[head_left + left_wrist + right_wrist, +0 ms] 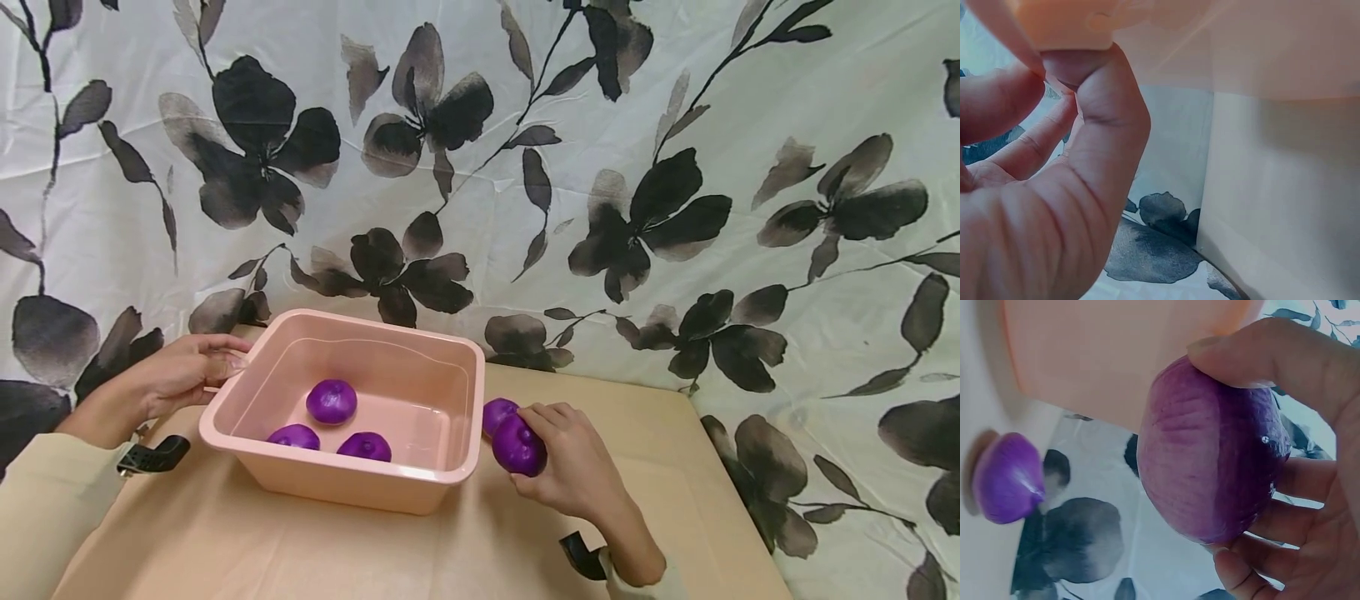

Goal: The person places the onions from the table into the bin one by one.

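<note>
A pink plastic tub (pixel 337 487) stands on the table with three purple onions inside: one farther back (pixel 332 402), one at the front left (pixel 293 437) and one at the front right (pixel 364 447). My left hand (pixel 176 379) grips its left rim, thumb and fingers at the edge in the left wrist view (pixel 1104 125). To the right of the tub, my right hand (pixel 573 458) holds another purple onion (pixel 519 447) between thumb and fingers, above the table. One more onion (pixel 1009 478) lies on the table beyond it, partly hidden in the head view.
A beige cover (pixel 637 467) lies over the table, whose right edge runs down at the right. Behind it hangs a white cloth (pixel 517 225) with dark flower prints. Black straps (pixel 153 456) sit around both wrists.
</note>
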Available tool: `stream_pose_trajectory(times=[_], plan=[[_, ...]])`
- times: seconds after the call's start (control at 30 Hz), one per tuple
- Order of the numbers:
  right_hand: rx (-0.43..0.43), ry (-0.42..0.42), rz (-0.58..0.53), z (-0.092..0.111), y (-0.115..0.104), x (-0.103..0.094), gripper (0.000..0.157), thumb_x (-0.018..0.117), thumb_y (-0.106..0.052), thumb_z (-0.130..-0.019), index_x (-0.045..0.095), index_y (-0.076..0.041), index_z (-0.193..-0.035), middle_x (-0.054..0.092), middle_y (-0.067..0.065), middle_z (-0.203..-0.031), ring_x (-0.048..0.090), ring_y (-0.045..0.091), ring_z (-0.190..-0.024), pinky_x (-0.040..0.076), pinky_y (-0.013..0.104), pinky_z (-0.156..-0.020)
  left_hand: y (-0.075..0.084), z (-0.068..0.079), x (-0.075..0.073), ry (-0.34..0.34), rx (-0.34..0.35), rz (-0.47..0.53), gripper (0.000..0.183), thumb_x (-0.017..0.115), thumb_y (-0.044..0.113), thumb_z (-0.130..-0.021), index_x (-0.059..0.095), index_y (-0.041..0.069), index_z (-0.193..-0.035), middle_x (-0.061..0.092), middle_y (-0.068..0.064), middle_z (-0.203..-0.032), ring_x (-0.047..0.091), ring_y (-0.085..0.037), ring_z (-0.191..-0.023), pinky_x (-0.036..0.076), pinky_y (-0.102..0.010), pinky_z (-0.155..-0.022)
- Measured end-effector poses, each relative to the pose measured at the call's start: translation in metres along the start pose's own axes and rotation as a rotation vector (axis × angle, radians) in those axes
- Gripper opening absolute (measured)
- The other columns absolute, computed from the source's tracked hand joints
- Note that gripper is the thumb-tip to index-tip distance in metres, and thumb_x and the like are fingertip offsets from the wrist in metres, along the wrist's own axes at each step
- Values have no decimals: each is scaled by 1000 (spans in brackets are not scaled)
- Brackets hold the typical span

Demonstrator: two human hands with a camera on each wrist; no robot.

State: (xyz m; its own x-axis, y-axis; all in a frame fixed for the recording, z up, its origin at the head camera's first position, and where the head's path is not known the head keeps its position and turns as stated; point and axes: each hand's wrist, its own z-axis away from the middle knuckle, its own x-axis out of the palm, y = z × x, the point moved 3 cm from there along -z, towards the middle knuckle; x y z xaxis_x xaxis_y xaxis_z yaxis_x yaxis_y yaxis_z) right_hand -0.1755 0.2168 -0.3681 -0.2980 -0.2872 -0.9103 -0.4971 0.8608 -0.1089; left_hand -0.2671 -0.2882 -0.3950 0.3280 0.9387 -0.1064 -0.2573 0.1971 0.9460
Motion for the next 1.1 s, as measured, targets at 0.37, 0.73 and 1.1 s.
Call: stream_pose_trajectory(times=[0.37, 0.73, 1.1], plan=[[-47, 34, -20, -16, 4, -20, 75, 97, -41, -57, 73, -11, -122, 76, 5, -120, 65, 25, -112, 55, 48, -95, 1, -1, 2, 7, -1, -2, 25, 54, 4, -105, 56, 21, -123, 68, 10, -100, 71, -7, -90, 62, -30, -80], [-103, 53, -48, -35, 1, -30, 75, 95, -38, -58, 73, -13, -125, 75, 6, -126, 64, 26, -114, 54, 50, -96, -2, 0, 4, 12, -2, -1, 23, 55, 7, -106, 56, 18, -126, 69, 9, -99, 71, -9, -89, 63, -30, -81], [-177, 53, -54, -59, -14, -30, 71, 95, -46, -64, 72, -15, -124, 73, 0, -120, 63, 22, -113, 55, 45, -92, -1, -2, 4, 17, 11, -24, 31, 55, 7, -106, 52, 7, -136, 69, 8, -101, 71, -11, -91, 63, -32, -82]])
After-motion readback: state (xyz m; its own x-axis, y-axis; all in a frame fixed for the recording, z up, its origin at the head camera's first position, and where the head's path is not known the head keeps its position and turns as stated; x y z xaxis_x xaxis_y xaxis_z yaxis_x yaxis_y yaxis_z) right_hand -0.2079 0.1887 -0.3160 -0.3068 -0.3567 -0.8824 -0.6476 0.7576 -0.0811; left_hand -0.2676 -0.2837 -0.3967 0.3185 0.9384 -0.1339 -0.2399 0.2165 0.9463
